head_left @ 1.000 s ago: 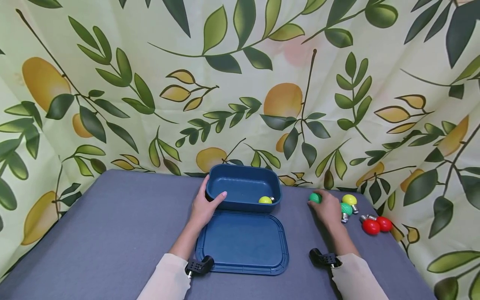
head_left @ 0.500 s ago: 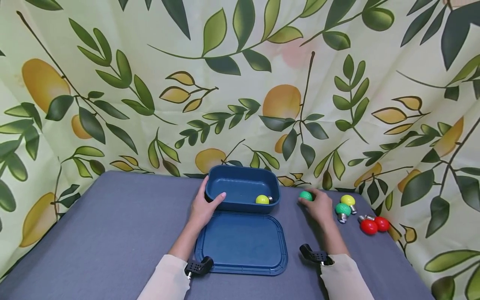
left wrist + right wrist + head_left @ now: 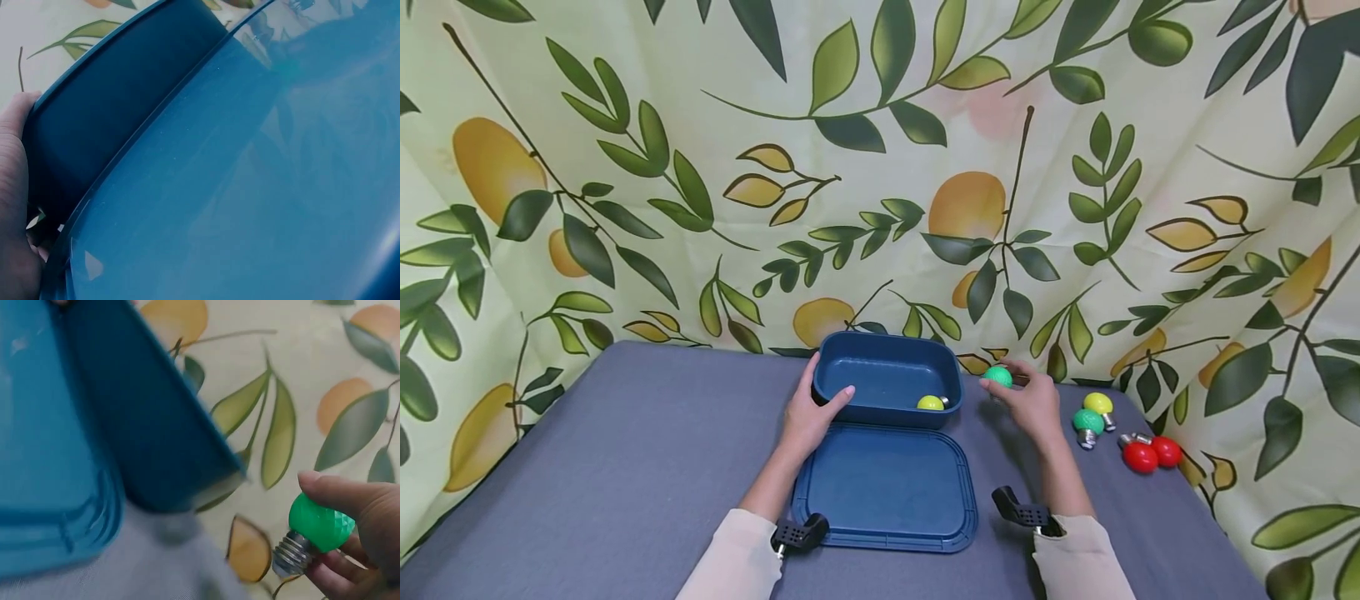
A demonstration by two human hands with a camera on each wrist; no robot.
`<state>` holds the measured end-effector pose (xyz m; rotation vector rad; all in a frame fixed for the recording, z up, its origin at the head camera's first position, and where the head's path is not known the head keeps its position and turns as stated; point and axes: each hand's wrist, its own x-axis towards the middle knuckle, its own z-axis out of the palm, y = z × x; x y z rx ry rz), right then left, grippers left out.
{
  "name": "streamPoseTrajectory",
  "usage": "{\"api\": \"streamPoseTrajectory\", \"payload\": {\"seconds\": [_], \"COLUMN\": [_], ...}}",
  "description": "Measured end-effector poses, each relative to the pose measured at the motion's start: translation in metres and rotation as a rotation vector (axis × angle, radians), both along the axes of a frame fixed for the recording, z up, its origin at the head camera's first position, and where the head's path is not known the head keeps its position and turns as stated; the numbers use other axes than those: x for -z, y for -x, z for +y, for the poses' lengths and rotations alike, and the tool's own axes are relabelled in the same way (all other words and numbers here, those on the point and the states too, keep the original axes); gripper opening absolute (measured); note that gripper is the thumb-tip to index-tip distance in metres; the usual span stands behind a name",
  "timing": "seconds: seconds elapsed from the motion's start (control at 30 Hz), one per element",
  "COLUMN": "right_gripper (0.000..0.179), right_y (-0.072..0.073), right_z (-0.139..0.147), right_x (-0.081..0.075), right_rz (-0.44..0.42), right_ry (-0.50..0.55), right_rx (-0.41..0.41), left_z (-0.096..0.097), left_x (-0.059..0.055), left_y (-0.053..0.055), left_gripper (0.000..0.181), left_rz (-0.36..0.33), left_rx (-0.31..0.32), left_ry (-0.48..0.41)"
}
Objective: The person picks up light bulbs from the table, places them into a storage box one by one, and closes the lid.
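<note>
My right hand (image 3: 1033,402) pinches a green light bulb (image 3: 998,377) between thumb and fingers, just right of a blue box. In the right wrist view the green bulb's metal screw base (image 3: 291,555) points down and to the left, clear of the table. The blue box (image 3: 880,412) has no lid on it and holds a yellow bulb (image 3: 931,403) in its right front corner. At the box's left end my left hand (image 3: 808,417) grips the wall, thumb over the front rim. In the left wrist view only part of that hand shows beside the box wall (image 3: 119,106).
The blue lid (image 3: 886,487) lies flat in front of the box. To the right on the table are a yellow bulb (image 3: 1098,403), a green bulb (image 3: 1087,422) and two red bulbs, one (image 3: 1140,457) beside the other (image 3: 1166,451). A patterned cloth (image 3: 880,167) hangs behind.
My right hand has lifted the green bulb off the table area by the other bulbs and carried it left toward the box. The left hand keeps its grip on the box.
</note>
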<state>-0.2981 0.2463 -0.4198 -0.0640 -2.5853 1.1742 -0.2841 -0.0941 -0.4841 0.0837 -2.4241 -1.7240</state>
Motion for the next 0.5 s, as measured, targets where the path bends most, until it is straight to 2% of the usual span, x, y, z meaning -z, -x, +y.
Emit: {"api": "streamPoseTrajectory", "payload": {"seconds": [0.17,0.33,0.5], "right_gripper": [0.066,0.054,0.047], "right_y": [-0.002,-0.003,0.000], "right_z": [-0.011,-0.027,-0.044], "right_x": [-0.016,-0.026,-0.035], "right_rz": [0.082,0.153,0.187], "right_ry": [0.021,0.100,0.129], "right_rx": [-0.055,-0.105,-0.157], "left_z": [0.001,0.003,0.001], "left_x": [-0.001,-0.002,0.000], "left_y": [-0.001,-0.002,-0.001], "left_gripper": [0.091,0.092,0.090], "left_rz": [-0.002,-0.003,0.004], "left_rx": [0.005,0.009,0.007], "left_ry": [-0.007,-0.015,-0.021]}}
